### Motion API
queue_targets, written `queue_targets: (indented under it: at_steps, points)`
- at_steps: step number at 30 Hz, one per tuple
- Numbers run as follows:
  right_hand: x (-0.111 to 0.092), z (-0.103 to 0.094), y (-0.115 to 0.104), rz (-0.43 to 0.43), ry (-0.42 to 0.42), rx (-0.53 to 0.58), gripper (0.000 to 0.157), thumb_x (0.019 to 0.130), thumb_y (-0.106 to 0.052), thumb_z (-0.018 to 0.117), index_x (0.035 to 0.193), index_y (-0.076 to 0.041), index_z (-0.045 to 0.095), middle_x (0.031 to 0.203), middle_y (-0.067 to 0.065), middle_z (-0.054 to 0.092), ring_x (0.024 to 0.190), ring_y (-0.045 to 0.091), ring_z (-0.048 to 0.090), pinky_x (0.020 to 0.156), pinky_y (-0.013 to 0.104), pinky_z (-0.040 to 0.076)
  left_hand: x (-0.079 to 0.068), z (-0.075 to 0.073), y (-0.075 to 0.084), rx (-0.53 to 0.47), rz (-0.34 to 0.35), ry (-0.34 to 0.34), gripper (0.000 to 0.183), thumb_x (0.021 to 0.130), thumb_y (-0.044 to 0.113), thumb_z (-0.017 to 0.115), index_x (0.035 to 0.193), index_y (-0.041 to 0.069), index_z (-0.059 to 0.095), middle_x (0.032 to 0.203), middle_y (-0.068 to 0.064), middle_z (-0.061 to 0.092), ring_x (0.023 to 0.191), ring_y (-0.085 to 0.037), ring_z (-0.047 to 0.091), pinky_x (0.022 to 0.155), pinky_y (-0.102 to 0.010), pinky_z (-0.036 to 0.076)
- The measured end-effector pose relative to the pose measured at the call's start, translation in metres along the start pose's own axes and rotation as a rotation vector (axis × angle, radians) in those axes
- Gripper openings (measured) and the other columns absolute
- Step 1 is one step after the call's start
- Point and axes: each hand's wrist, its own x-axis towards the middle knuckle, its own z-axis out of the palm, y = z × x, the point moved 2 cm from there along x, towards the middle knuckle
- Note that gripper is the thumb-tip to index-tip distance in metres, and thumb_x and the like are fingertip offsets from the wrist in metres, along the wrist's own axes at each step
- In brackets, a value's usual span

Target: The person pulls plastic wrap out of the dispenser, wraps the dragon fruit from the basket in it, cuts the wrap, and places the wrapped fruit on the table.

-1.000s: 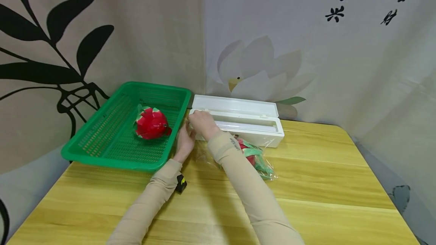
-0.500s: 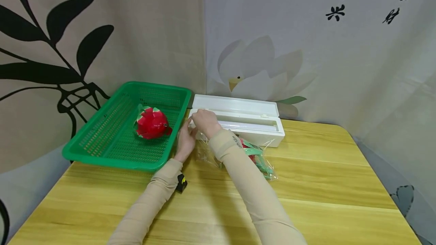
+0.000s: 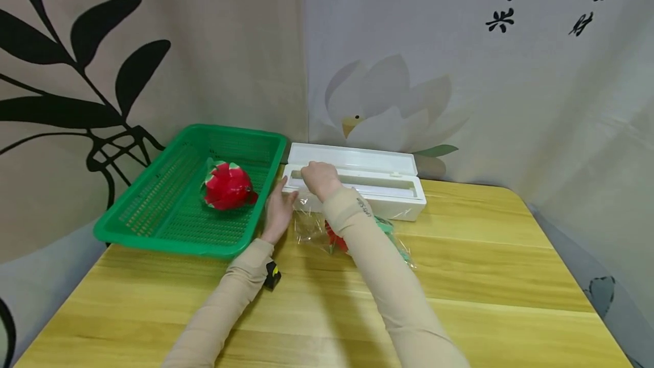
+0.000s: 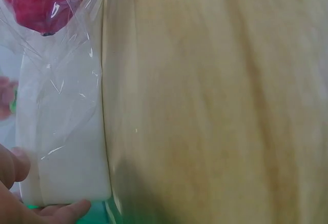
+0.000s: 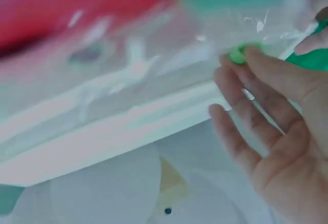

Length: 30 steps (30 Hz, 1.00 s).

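A long white cling film dispenser (image 3: 398, 206) lies at the table's back with its lid (image 3: 352, 157) raised. Clear film (image 4: 56, 96) hangs down its front and over a wrapped dragon fruit (image 4: 43, 3), partly hidden by the right sleeve in the head view. My right hand (image 3: 321, 178) is above the dispenser, left of its middle. Its thumb and forefinger pinch a small green slider (image 5: 238, 54), as the right wrist view shows; the other fingers are spread. At the dispenser's left end, my left hand (image 3: 278, 212) grips the corner between thumb and fingers (image 4: 66, 212).
A green plastic basket (image 3: 153, 243) stands left of the dispenser, with another red dragon fruit (image 3: 230, 186) inside. The wooden table (image 3: 485, 277) extends in front and to the right. A printed curtain (image 3: 434, 72) hangs close behind.
My right hand has moved right along the dispenser, away from my left hand. More of the film's left part shows. My left hand has stayed at the left end.
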Motion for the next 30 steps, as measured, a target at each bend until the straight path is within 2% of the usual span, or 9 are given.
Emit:
queue_targets:
  at_steps: [4, 8, 11, 14, 19, 23, 27, 30]
  points:
    - [-0.006, 0.000, 0.020, 0.031, -0.050, 0.012, 0.024, 0.097, -0.008, 0.048, 0.111, -0.010, 0.068, 0.117, 0.008, 0.067, 0.101, 0.024, 0.067, 0.081, 0.039, 0.058, 0.001, -0.002, 0.001, -0.019, -0.013, -0.013, 0.055, 0.093, 0.010, 0.058, 0.143, -0.002, 0.037, 0.147, -0.022, 0.040, 0.135, -0.036, 0.040, 0.113, -0.047, 0.032]
    - [-0.014, 0.001, 0.043, 0.040, -0.093, 0.025, 0.022, 0.095, -0.003, 0.049, 0.106, -0.008, 0.068, 0.115, 0.011, 0.066, 0.101, 0.025, 0.065, 0.081, 0.042, 0.057, 0.002, -0.004, -0.002, -0.015, -0.021, -0.021, 0.057, 0.094, 0.011, 0.057, 0.144, -0.001, 0.034, 0.148, -0.022, 0.038, 0.130, -0.037, 0.044, 0.114, -0.047, 0.031]
    - [-0.018, 0.004, 0.057, 0.016, -0.109, 0.045, 0.019, 0.088, 0.003, 0.053, 0.092, -0.007, 0.069, 0.107, 0.011, 0.066, 0.088, 0.019, 0.062, 0.071, 0.035, 0.056, 0.003, -0.006, -0.005, -0.014, -0.022, -0.024, 0.056, 0.094, 0.010, 0.057, 0.144, -0.001, 0.034, 0.149, -0.022, 0.037, 0.132, -0.036, 0.041, 0.115, -0.047, 0.029]
    - [-0.018, 0.008, 0.067, -0.018, -0.119, 0.069, 0.020, 0.080, 0.007, 0.054, 0.073, -0.010, 0.063, 0.098, 0.010, 0.065, 0.075, 0.015, 0.048, 0.059, 0.029, 0.046, 0.002, -0.005, -0.007, -0.018, -0.026, -0.034, 0.056, 0.095, 0.011, 0.056, 0.145, -0.001, 0.034, 0.150, -0.021, 0.036, 0.140, -0.035, 0.032, 0.117, -0.046, 0.026]
    - [-0.020, 0.014, 0.078, -0.054, -0.116, 0.098, 0.027, 0.075, 0.006, 0.058, 0.058, -0.015, 0.051, 0.081, 0.005, 0.059, 0.068, 0.014, 0.039, 0.056, 0.026, 0.036, 0.001, -0.003, -0.004, -0.045, -0.036, -0.053, 0.056, 0.095, 0.011, 0.055, 0.145, 0.000, 0.033, 0.151, -0.019, 0.034, 0.142, -0.033, 0.029, 0.118, -0.045, 0.024]
    - [-0.026, 0.016, 0.089, -0.066, -0.108, 0.128, 0.031, 0.072, 0.007, 0.057, 0.054, -0.016, 0.048, 0.072, 0.002, 0.049, 0.065, 0.014, 0.036, 0.054, 0.024, 0.031, 0.000, -0.001, -0.002, -0.053, -0.020, -0.042, 0.055, 0.094, 0.010, 0.056, 0.144, -0.001, 0.034, 0.150, -0.020, 0.036, 0.141, -0.033, 0.030, 0.118, -0.045, 0.025]
    - [-0.034, 0.019, 0.102, -0.068, -0.111, 0.100, 0.029, 0.069, 0.009, 0.057, 0.054, -0.016, 0.050, 0.071, 0.002, 0.050, 0.064, 0.014, 0.038, 0.054, 0.024, 0.033, 0.000, 0.000, -0.001, -0.047, -0.018, -0.039, 0.055, 0.094, 0.010, 0.056, 0.144, -0.001, 0.035, 0.150, -0.020, 0.037, 0.141, -0.034, 0.031, 0.117, -0.045, 0.026]
    - [-0.045, 0.025, 0.121, -0.057, -0.119, 0.083, 0.027, 0.070, 0.009, 0.059, 0.056, -0.014, 0.055, 0.071, 0.002, 0.053, 0.064, 0.014, 0.041, 0.055, 0.025, 0.034, 0.000, -0.001, -0.001, -0.041, -0.023, -0.042, 0.056, 0.094, 0.010, 0.056, 0.144, -0.001, 0.034, 0.150, -0.020, 0.036, 0.140, -0.034, 0.032, 0.117, -0.046, 0.027]
